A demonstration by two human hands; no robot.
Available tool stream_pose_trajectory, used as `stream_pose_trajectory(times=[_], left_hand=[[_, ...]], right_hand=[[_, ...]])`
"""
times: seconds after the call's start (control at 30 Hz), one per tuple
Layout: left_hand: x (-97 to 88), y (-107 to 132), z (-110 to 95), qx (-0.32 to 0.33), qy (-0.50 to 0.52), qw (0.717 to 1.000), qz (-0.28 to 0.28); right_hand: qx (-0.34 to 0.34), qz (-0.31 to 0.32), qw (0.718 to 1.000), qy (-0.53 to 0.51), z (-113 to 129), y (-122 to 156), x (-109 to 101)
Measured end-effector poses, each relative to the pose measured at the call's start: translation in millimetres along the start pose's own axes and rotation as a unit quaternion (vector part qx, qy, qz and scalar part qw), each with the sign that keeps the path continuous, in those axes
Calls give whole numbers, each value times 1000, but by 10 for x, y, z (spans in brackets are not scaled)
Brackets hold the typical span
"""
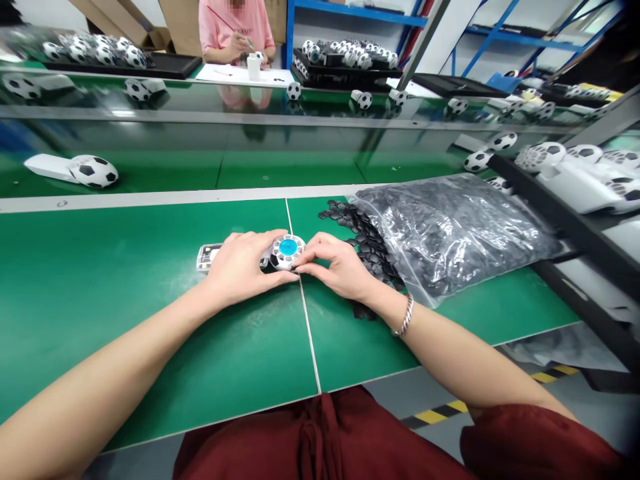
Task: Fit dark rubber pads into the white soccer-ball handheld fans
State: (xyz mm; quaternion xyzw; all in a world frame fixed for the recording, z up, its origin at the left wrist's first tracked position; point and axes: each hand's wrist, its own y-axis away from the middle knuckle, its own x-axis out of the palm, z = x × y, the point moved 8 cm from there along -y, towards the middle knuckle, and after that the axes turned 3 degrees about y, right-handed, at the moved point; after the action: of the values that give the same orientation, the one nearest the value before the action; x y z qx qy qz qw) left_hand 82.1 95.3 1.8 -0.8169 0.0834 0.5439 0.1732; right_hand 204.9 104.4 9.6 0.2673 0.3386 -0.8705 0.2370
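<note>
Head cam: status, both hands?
Left hand and right hand gripping round white disc with blue centre. Black pieces piled beside right hand.

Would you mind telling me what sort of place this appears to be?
It looks like a factory assembly line: a long green workbench, a plastic bag of small black parts, and trays of football-patterned spheres on blue shelving.

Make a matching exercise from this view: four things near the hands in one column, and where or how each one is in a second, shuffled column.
Things:
1. Round disc with blue centre
2. Clear plastic bag
3. Chain bracelet
4. Loose black pieces

Places or states:
A. Around the right wrist
B. Between the left hand and right hand
C. Spread on the green bench
D. Packed full, lying right of the hands

Pairs: 1-B, 2-D, 3-A, 4-C
</note>
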Motion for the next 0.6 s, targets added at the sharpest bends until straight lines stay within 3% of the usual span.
stream_pose_trajectory(times=[0.23,0.43,0.6], left_hand=[[-2,-2,14,-11,-9,1000,-3],[2,0,9,-10,-5,1000,7],[-1,-9,21,-17,6,1000,14]], right_hand=[[44,-12,999,-21,-17,0,12],[15,17,1000,-8,20,-13,34],[27,3,999,-25,-4,-15,7]])
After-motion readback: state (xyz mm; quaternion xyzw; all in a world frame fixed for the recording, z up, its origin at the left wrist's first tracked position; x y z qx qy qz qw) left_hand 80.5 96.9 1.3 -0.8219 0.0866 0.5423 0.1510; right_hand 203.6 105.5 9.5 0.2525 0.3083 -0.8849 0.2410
